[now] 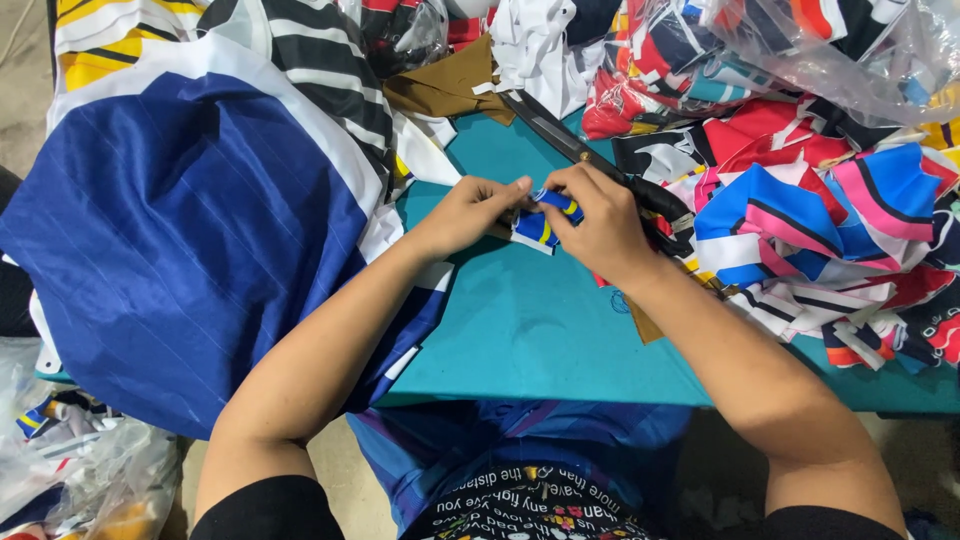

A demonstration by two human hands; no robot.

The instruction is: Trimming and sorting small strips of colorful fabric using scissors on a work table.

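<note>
I'm pinching a small cloth scrap [545, 222] between both hands right now, over the middle of the teal worktop [530, 330]. It's blue with a yellow stripe and a white edge, folded or bunched up a bit. My left hand [468, 212] is closing on its left end, thumb and fingertips pressed together on the fabric. My right hand [598, 225] is curling over the top and right side of it, fingers bent down and gripping the blue part, so half the scrap is hiding under my fingers.

Just behind my right hand, a pair of long dark scissors [590, 160] is lying diagonally on the worktop, blades pointing up and away from me, handles tucked near my knuckles. Can't tell if my hand is actually touching them.

To my left, a big blue cloth [190, 240] with a white border is draping off the edge of the worktop. To my right, a pile of scraps [830, 230] in pink, blue, red, black and white is spreading along the side. A brown piece [445, 85] is sitting at the far end, and a clear plastic bag [800, 50] stuffed with more colourful fabric is slumping in the top right corner.
</note>
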